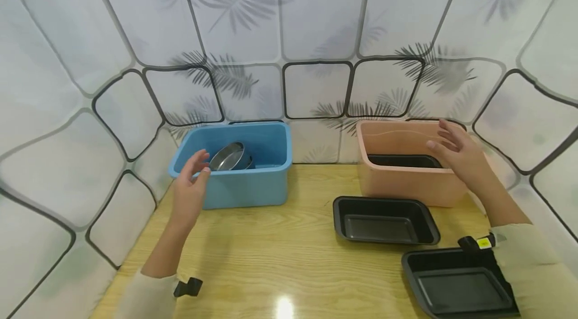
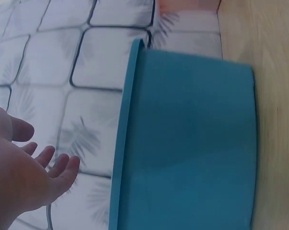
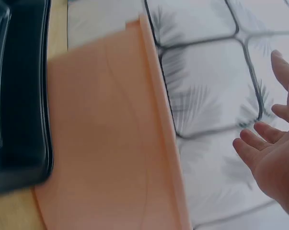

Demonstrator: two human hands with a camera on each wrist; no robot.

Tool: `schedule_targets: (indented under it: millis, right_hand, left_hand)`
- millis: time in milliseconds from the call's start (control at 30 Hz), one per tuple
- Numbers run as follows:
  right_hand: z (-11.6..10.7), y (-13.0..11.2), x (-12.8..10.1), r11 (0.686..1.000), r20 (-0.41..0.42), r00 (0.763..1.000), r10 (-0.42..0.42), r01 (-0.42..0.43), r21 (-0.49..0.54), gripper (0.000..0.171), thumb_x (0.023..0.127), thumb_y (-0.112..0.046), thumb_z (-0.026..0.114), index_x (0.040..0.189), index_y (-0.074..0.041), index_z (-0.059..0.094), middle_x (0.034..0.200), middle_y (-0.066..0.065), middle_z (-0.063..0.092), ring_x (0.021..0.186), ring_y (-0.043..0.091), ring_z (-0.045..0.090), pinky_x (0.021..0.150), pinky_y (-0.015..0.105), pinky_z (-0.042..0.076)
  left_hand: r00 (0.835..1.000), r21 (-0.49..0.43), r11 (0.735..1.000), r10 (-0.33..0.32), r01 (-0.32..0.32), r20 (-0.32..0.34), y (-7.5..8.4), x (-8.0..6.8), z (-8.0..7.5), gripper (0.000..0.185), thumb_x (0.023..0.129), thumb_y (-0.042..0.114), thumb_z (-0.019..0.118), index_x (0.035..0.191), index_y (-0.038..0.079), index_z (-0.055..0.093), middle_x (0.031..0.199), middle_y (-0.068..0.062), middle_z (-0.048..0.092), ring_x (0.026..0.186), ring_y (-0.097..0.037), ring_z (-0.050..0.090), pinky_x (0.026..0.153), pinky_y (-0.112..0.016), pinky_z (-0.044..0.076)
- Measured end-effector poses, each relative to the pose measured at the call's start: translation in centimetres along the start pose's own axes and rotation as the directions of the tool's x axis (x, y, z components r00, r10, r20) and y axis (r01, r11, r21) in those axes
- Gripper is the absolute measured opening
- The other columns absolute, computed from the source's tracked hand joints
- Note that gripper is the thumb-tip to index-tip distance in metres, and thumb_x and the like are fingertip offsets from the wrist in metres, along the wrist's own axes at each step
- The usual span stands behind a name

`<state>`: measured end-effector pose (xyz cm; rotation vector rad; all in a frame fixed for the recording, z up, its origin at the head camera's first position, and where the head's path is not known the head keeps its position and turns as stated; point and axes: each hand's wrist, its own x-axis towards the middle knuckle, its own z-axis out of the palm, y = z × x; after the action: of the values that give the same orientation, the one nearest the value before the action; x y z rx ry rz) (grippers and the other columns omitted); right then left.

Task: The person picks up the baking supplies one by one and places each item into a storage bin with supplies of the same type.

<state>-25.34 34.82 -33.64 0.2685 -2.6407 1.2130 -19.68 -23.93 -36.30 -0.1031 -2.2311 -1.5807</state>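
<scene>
My left hand (image 1: 188, 193) is held up at the front left corner of a blue bin (image 1: 246, 191), fingers loosely bent and holding nothing. Inside that bin a round metal pan (image 1: 227, 157) leans at a tilt, with another rim showing beside it. My right hand (image 1: 460, 153) hovers at the right end of an orange bin (image 1: 408, 183), also with nothing in it. A dark baking pan (image 1: 402, 160) lies in the orange bin, mostly hidden by the front wall. In the right wrist view the relaxed fingers (image 3: 252, 143) stand apart from the bin's rim.
Two black rectangular baking pans rest on the wooden table (image 1: 271, 249): one loaf pan (image 1: 384, 228) just in front of the orange bin, another pan (image 1: 462, 289) nearer, partly covered by the right sleeve. A patterned cloth wall (image 1: 316, 18) encloses the back and sides.
</scene>
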Motion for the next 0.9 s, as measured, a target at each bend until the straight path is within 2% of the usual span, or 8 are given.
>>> schedule_targets:
  millis: [167, 333, 533, 633, 800, 867, 900]
  right_hand:
    - [-1.7, 2.3, -1.0, 0.998, -0.038, 0.998, 0.053, -0.054, -0.033, 0.071, 0.104, -0.041, 0.053, 0.162, -0.038, 0.011, 0.169, 0.013, 0.015, 0.148, 0.051, 0.023, 0.109, 0.073, 0.028]
    - [-3.1, 4.2, -1.9, 0.995, -0.075, 0.992, 0.103, -0.103, -0.001, 0.068, 0.106, -0.041, 0.046, 0.164, -0.025, 0.012, 0.167, 0.022, 0.012, 0.147, 0.056, 0.017, 0.112, 0.075, 0.019]
    - [-4.3, 6.7, -2.6, 0.990, -0.102, 0.984, 0.144, -0.143, 0.020, 0.068, 0.107, -0.039, 0.045, 0.163, -0.013, 0.016, 0.166, 0.025, 0.007, 0.151, 0.050, 0.003, 0.118, 0.071, 0.008]
    - [-4.8, 7.9, -2.9, 0.984, -0.109, 0.978, 0.180, -0.179, 0.021, 0.069, 0.106, -0.040, 0.044, 0.162, -0.009, 0.016, 0.166, 0.026, 0.004, 0.152, 0.050, 0.000, 0.116, 0.074, 0.009]
    - [-5.4, 9.7, -3.4, 0.970, -0.068, 0.968, 0.243, -0.241, 0.035, 0.074, 0.107, -0.043, 0.041, 0.160, -0.003, 0.009, 0.163, 0.033, -0.001, 0.148, 0.056, -0.003, 0.110, 0.080, 0.009]
    - [-5.5, 10.6, -3.6, 0.968, -0.048, 0.968, 0.248, -0.245, 0.060, 0.073, 0.107, -0.043, 0.041, 0.161, -0.006, 0.009, 0.163, 0.033, -0.001, 0.151, 0.050, -0.003, 0.115, 0.076, 0.008]
    - [-5.4, 11.1, -3.7, 0.968, -0.038, 0.969, 0.245, -0.242, 0.069, 0.071, 0.108, -0.042, 0.041, 0.162, -0.010, 0.009, 0.164, 0.030, -0.001, 0.154, 0.041, 0.001, 0.122, 0.065, 0.013]
  left_hand:
    - [0.997, -0.047, 0.999, -0.002, 0.006, 0.082, 0.3, -1.5, 2.6, 0.044, 0.107, 0.017, 0.049, 0.151, 0.017, 0.046, 0.149, -0.005, 0.051, 0.138, -0.023, 0.045, 0.114, -0.049, 0.037]
    - [0.983, -0.091, 0.996, -0.008, 0.025, 0.182, 0.3, -2.6, 5.7, 0.043, 0.107, 0.018, 0.051, 0.149, 0.020, 0.047, 0.151, -0.002, 0.050, 0.140, -0.026, 0.044, 0.114, -0.055, 0.037]
    - [0.958, -0.120, 0.991, -0.025, 0.062, 0.287, -0.8, -3.8, 10.0, 0.045, 0.107, 0.020, 0.051, 0.151, 0.017, 0.045, 0.156, -0.006, 0.045, 0.141, -0.031, 0.044, 0.112, -0.059, 0.039]
    - [0.944, -0.112, 0.990, -0.049, 0.090, 0.327, -1.6, -4.3, 12.2, 0.047, 0.106, 0.021, 0.052, 0.152, 0.014, 0.044, 0.156, -0.009, 0.044, 0.139, -0.031, 0.046, 0.109, -0.059, 0.042]
    - [0.910, -0.110, 0.984, -0.085, 0.141, 0.405, -2.8, -5.0, 15.4, 0.050, 0.106, 0.022, 0.053, 0.153, 0.013, 0.042, 0.154, -0.014, 0.044, 0.138, -0.034, 0.047, 0.107, -0.056, 0.046]
    - [0.895, -0.112, 0.979, -0.105, 0.169, 0.433, -3.2, -5.2, 16.3, 0.050, 0.106, 0.023, 0.053, 0.154, 0.015, 0.041, 0.155, -0.015, 0.042, 0.138, -0.035, 0.047, 0.107, -0.056, 0.047]
    - [0.889, -0.112, 0.977, -0.112, 0.179, 0.445, -3.4, -5.4, 16.8, 0.051, 0.106, 0.023, 0.053, 0.154, 0.015, 0.041, 0.156, -0.015, 0.041, 0.138, -0.036, 0.046, 0.106, -0.055, 0.048]
